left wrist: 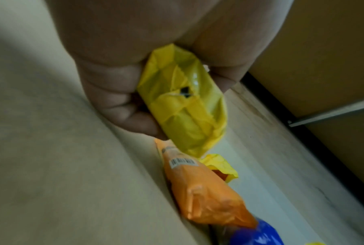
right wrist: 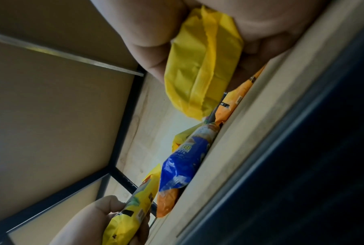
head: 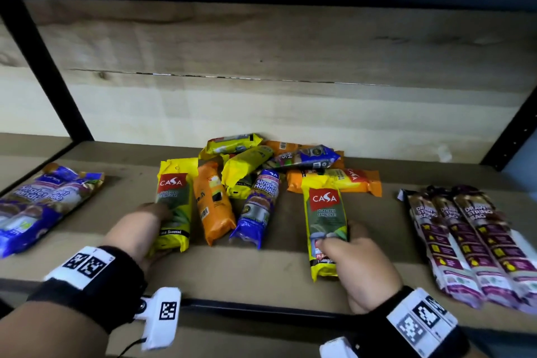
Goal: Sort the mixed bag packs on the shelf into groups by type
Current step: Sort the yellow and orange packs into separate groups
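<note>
A mixed heap of yellow, orange and blue bag packs [head: 261, 163] lies mid-shelf. My left hand [head: 145, 229] grips a yellow CASA pack [head: 174, 203] at the heap's left edge; the left wrist view shows my fingers curled round that yellow pack [left wrist: 183, 106]. My right hand [head: 354, 259] grips a second yellow CASA pack [head: 325, 218] to the heap's right, seen from below as a yellow pack [right wrist: 199, 66] in the right wrist view. An orange pack [head: 213, 203] and a blue Singlet Handle pack [head: 258, 209] lie between the two.
Blue Singlet Handle packs [head: 37, 206] are grouped at the shelf's left end. Three purple Drawstring Bag packs [head: 470, 241] lie side by side at the right. Black frame posts [head: 46, 73] stand at both sides, and a wooden back panel [head: 261, 67] closes the rear.
</note>
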